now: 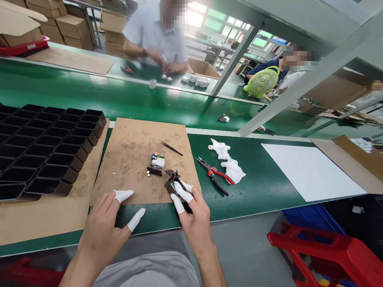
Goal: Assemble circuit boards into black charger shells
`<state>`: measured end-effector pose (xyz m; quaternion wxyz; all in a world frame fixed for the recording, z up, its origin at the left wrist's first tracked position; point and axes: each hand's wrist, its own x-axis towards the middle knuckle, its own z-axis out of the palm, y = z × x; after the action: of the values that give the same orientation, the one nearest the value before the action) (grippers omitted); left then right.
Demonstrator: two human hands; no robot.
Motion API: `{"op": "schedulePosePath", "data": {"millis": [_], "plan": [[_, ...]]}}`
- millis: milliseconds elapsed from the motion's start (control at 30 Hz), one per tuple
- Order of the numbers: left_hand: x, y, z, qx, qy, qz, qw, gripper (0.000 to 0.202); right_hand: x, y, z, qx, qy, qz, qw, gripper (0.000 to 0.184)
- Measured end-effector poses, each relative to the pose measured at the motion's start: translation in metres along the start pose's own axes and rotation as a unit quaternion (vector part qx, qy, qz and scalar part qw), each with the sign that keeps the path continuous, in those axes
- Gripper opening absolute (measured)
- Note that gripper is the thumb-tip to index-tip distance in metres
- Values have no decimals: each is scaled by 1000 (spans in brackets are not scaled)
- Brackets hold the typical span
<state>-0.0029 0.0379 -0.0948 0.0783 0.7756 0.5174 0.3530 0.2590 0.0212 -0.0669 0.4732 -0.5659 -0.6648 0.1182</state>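
Note:
My left hand [105, 227] hovers at the near edge of the cardboard sheet [128, 147], thumb and fingers apart, holding nothing. White finger cots cover some of its fingertips. My right hand [193, 215], also in white cots, grips a small black plastic housing [171, 189] at the sheet's right corner. A black piece with plug prongs [173, 173] sits at its top; the fingers partly hide the housing. Left of it lie a small circuit board [157, 161] with a white patch and a flat black part [154, 172]. Black tweezers [171, 148] rest behind them.
Rows of black open cases [60, 155] stand at left. Red-and-black pliers [214, 173] and crumpled white cloth [233, 170] lie right of the sheet, with a white board [308, 171] beyond. A co-worker [157, 40] sits across the green belt [125, 95]; a red stool [332, 247] stands lower right.

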Motion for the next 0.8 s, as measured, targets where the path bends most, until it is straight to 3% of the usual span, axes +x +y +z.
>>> {"op": "schedulePosePath", "data": {"millis": [167,367,533,667,800], "plan": [[2,3,-1,3,3,5,1000,40,-3,-2,0,-32,27,-7,999,59],[2,3,-1,-6,11,6,1000,36,-3,-5,0,-50,50,-26,997,37],[1,17,-4,-106,31,-2,994,29,-11,-25,27,-51,92,18,994,39],[7,31,1,-166,-10,-53,985,41,-18,-31,46,-2,33,35,999,46],[12,29,9,-143,2,-44,989,38,-14,-23,33,91,-93,36,991,43]]}}
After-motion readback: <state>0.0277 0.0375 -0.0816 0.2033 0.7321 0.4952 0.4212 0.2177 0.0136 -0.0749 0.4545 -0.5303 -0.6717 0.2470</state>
